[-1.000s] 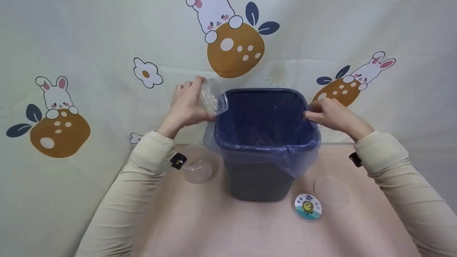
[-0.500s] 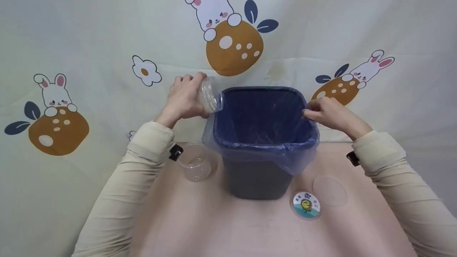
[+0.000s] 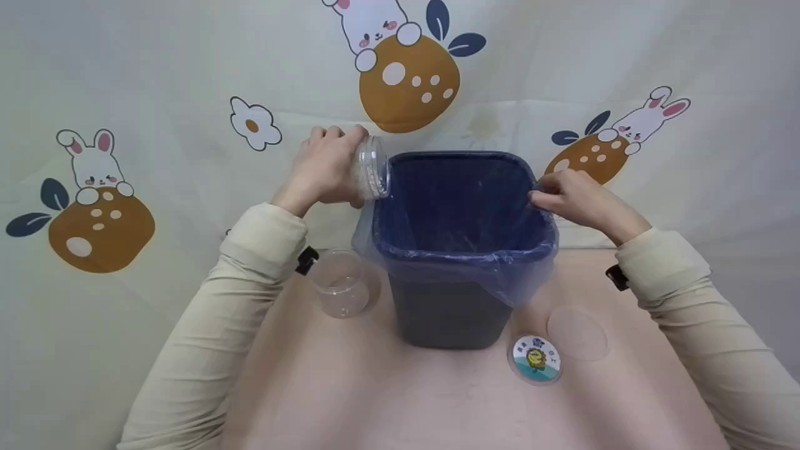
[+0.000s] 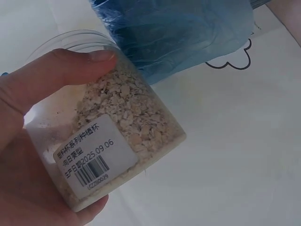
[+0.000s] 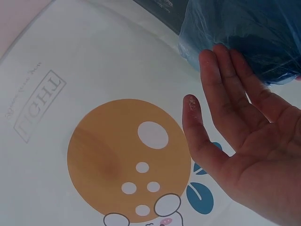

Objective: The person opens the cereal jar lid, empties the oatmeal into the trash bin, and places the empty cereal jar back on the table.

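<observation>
My left hand (image 3: 328, 165) grips a clear plastic jar (image 4: 120, 141), its fingers curled round the side. Pale flakes (image 4: 134, 108) lie inside, and a printed label with a barcode (image 4: 94, 160) is stuck on the wall. The jar is tipped sideways, its mouth at the left rim of a grey trash bin (image 3: 450, 315). A blue bag (image 3: 456, 206) lines the bin and folds over its rim. At the right rim, my right hand (image 3: 581, 203) pinches the lined edge, thumb inside. Its other fingers (image 5: 218, 89) lie outside against the bag.
Left of the bin, a clear plastic cup (image 3: 342, 290) stands on the pink table (image 3: 400, 400). A round lid with a sunflower picture (image 3: 535, 359) and a clear disc (image 3: 578, 334) lie to the right. Behind hangs a white cloth printed with rabbits (image 3: 187, 75).
The jar has tilted further, and its mouth has turned more toward the bin. My right hand stays at the rim. The whole head view has shifted slightly.
</observation>
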The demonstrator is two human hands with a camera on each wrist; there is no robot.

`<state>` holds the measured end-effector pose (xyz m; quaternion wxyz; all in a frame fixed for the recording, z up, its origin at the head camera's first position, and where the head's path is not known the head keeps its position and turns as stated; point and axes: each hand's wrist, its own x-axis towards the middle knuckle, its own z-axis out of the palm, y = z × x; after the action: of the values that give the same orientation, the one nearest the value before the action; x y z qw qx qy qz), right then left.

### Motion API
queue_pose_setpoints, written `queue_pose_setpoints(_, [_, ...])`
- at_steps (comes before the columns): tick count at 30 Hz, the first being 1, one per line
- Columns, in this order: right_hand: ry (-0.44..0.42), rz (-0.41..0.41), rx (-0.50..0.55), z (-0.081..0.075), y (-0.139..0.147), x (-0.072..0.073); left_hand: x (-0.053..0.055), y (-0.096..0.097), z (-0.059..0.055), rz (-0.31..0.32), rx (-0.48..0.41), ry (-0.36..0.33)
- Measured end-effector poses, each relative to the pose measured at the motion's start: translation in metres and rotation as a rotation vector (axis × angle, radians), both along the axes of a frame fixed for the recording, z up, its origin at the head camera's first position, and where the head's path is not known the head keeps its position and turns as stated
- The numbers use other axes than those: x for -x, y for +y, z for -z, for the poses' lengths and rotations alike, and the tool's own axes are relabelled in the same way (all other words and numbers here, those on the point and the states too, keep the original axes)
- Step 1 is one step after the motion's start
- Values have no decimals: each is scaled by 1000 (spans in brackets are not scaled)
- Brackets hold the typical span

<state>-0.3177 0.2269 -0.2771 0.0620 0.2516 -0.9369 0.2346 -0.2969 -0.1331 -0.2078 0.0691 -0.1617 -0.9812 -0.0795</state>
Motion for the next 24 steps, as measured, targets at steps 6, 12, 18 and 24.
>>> queue_pose_setpoints(6, [4, -3, 2, -1, 2, -1, 0, 6, -5, 13, 51, -5])
queue_pose_setpoints(12, [1, -15, 6, 0, 1, 0, 0, 5, -4, 7, 69, -11])
queue_pose_setpoints(18, [2, -13, 2, 1, 0, 1, -1, 5, -4, 11, 71, -29])
queue_pose_setpoints(24, [19, -14, 1, 1, 0, 0, -1, 7, -7, 11, 87, -39])
